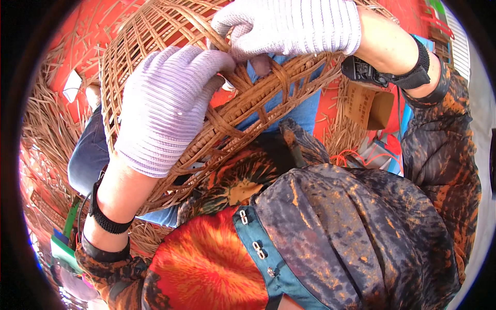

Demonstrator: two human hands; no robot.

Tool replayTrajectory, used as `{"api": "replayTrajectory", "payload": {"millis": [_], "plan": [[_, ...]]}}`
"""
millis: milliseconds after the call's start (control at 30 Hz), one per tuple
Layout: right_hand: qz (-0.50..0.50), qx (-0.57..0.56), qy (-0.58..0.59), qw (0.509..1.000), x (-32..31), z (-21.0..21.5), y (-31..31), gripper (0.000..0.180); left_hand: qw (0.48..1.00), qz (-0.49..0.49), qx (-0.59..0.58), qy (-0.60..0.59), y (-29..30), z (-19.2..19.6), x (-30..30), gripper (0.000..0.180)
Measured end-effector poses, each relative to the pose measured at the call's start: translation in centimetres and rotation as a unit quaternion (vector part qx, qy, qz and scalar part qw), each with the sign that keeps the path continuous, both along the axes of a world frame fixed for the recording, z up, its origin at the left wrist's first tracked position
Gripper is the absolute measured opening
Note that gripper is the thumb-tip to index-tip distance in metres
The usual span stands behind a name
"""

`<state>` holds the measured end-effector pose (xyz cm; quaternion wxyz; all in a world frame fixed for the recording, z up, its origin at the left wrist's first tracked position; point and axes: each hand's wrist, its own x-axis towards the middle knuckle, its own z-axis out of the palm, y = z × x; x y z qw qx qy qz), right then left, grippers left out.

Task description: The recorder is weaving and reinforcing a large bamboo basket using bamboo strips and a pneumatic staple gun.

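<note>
I am watching the gloved left hand (163, 106) curling closed on the wicker basket (245, 114) and the right hand (297, 26) pinching a cane strand (200, 26). Basket is resting over the legs (88, 155); beyond, loose strips (49, 121) are littering red floor (323, 121).

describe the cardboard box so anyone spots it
Start at the large brown woven basket across the upper middle. From its right end, drop to the loose pile of thin tan strips. The small brown cardboard box lies just right, set apart by flat sides and an open end.
</note>
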<state>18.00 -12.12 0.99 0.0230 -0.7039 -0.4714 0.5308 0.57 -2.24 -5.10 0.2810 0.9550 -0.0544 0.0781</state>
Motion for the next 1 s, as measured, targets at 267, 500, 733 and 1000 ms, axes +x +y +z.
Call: {"api": "replayTrajectory", "payload": {"millis": [267, 500, 733, 1000], "plan": [[-0.233, -0.059, 0.451, 0.860, 1.6, -4.7, -2.6, 0.014, 0.953, 0.190, -0.226, 0.070, 2.0, 0.9, -0.9, 0.013], [-0.001, 0.096, 0.160, 0.982, 0.9, -2.6, -1.6, 0.017, 0.974, 0.090, -0.206, 0.025, 1.2, 1.3, 0.6, 0.017], [-0.105, 0.073, 0.214, 0.969, 0.0, -2.5, -2.3, 0.018, 0.988, 0.007, -0.153, -0.012, 0.7, -0.3, 1.4, 0.040], [-0.081, 0.207, 0.033, 0.975, -0.8, -3.2, -3.6, 0.030, 0.986, -0.073, -0.138, 0.065, 1.9, 0.2, 2.5, 0.045]]}}
